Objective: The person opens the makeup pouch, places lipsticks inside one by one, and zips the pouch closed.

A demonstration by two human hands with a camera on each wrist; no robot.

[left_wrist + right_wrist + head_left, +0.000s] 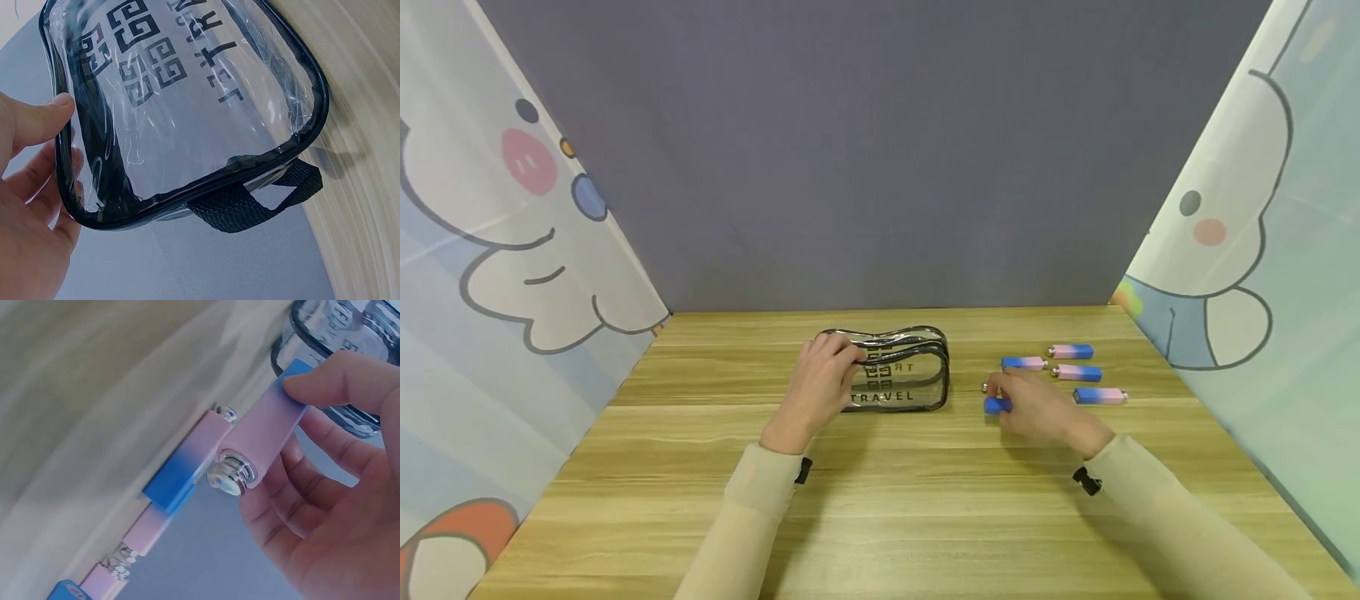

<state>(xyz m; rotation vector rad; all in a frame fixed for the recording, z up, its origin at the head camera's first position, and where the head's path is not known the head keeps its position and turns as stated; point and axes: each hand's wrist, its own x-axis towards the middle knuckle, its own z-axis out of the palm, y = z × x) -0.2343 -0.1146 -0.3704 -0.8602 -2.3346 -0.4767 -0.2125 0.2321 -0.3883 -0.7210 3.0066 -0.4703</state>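
A clear pouch (pixel 917 383) with black piping and "TRAVEL" lettering stands on the table. My left hand (pixel 823 375) grips its left upper edge, thumb on one side and fingers on the other. In the left wrist view a black strap loop (pixel 234 209) hangs from the pouch's end. To the right of the pouch, my right hand (pixel 1033 404) pinches a square lipstick-like tube (pixel 265 431), pink fading to blue, with a shiny clear-and-silver knob. Its blue end points toward the pouch. A similar tube (pixel 190 456) lies near that hand, partly hidden by it in the head view.
Several more pink-and-blue tubes lie right of and beyond my right hand, among them a tube (pixel 1100 396) at the right and another tube (pixel 1071 352) farthest back. A grey panel (pixel 880 167) rises behind the wooden table (pixel 880 508); cartoon-printed curtains (pixel 1247 333) flank both sides.
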